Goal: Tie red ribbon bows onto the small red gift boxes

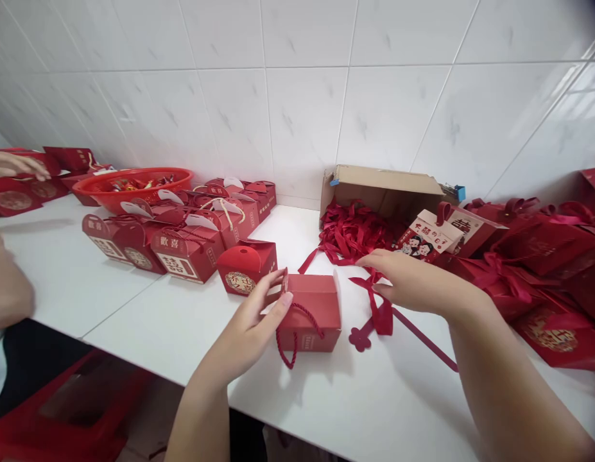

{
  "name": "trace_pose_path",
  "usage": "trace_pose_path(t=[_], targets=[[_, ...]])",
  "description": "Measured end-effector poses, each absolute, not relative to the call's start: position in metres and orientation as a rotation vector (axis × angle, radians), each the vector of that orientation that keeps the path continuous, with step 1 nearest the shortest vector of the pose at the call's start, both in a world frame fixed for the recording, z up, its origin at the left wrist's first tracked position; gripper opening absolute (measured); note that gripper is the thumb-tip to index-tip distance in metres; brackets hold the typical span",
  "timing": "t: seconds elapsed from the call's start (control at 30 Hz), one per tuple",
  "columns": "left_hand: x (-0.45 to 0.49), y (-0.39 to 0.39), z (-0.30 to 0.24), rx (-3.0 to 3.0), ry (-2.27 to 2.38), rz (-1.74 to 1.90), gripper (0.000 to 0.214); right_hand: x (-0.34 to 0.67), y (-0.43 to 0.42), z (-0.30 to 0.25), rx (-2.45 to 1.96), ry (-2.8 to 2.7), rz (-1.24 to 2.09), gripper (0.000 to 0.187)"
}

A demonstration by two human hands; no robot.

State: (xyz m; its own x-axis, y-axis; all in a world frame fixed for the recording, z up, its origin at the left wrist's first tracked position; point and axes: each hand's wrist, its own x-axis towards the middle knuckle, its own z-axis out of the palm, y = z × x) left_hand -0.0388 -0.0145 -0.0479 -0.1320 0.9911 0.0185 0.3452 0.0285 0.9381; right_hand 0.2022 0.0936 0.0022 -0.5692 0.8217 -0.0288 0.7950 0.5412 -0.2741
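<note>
A red gift box (316, 314) with a dark red rope handle stands on the white table in front of me. My left hand (256, 327) grips its left edge, with the thumb on the near side and the fingers on the top flap. My right hand (413, 282) hovers to the right of the box, above a loose red ribbon (381, 314); its thumb and fingers are apart. Beneath it lies a dark red strip (425, 340), and a flower-shaped piece (360, 339) is beside the ribbon. Beyond is a heap of red ribbons (355, 228) spilling from a cardboard box (388, 176).
Several red gift boxes (191, 253) stand in rows to the left, near a red basket (133, 173) of wrapped sweets. More red boxes (557, 289) are piled at the right. Another person's hand (18, 163) is at the far left, above a red stool (70, 410).
</note>
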Motion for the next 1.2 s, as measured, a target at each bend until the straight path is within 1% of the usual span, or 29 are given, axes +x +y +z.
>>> trace_pose_path(t=[0.07,0.1,0.17,0.27,0.33,0.4,0.43,0.47,0.53,0.6,0.67,0.77,0.83,0.9,0.97,1.03,1.1,1.17,1.2], targets=[[-0.031,-0.013,-0.051,1.407,1.475,1.087,0.05,0.201,0.105,-0.006,-1.312,-2.653,0.527,0.05],[-0.026,-0.012,-0.053,1.428,1.424,1.059,0.05,0.2,0.112,-0.01,-1.305,-2.625,0.628,0.049],[-0.019,-0.014,-0.054,1.494,1.316,0.98,0.051,0.197,0.128,-0.021,-1.28,-2.525,0.928,0.039],[-0.019,-0.021,-0.049,1.64,1.228,0.961,0.051,0.189,0.149,-0.048,-1.04,-2.176,1.557,0.021],[-0.033,-0.024,-0.044,1.686,1.327,1.141,0.045,0.182,0.157,-0.071,-0.842,-1.863,1.873,0.021],[-0.057,-0.022,-0.043,1.596,1.592,1.447,0.041,0.175,0.159,-0.091,-0.753,-1.7,2.069,0.027],[-0.071,-0.017,-0.045,1.487,1.767,1.611,0.042,0.172,0.159,-0.099,-0.729,-1.667,2.132,0.03],[-0.085,-0.009,-0.048,1.357,1.931,1.71,0.045,0.17,0.158,-0.105,-0.705,-1.65,2.176,0.033],[-0.112,0.012,-0.058,1.164,2.2,1.72,0.051,0.167,0.157,-0.111,-0.635,-1.597,2.213,0.036],[-0.129,0.036,-0.069,1.135,2.226,1.69,0.048,0.166,0.158,-0.114,-0.544,-1.484,2.233,0.038],[-0.132,0.056,-0.078,1.134,2.15,1.613,0.043,0.166,0.159,-0.115,-0.475,-1.357,2.26,0.04],[-0.108,0.066,-0.086,1.131,1.936,1.511,0.04,0.163,0.161,-0.12,-0.439,-1.222,2.269,0.039],[-0.08,0.057,-0.088,1.179,1.745,1.407,0.043,0.16,0.163,-0.123,-0.437,-1.131,2.196,0.038],[-0.052,0.044,-0.086,1.268,1.648,1.245,0.052,0.158,0.165,-0.123,-0.438,-1.041,2.1,0.037],[-0.035,0.04,-0.077,1.402,1.619,1.05,0.06,0.157,0.166,-0.122,-0.456,-0.981,2.062,0.037],[-0.035,0.056,-0.06,1.525,1.682,0.979,0.062,0.157,0.168,-0.121,-0.479,-0.922,2.06,0.037],[-0.051,0.099,-0.033,1.641,1.869,1.09,0.06,0.157,0.173,-0.122,-0.492,-0.835,2.033,0.036],[-0.075,0.162,-0.003,1.73,2.184,1.188,0.056,0.155,0.178,-0.126,-0.497,-0.754,1.997,0.034],[-0.089,0.195,0.011,1.759,2.361,1.148,0.061,0.154,0.18,-0.128,-0.505,-0.735,1.985,0.034]])
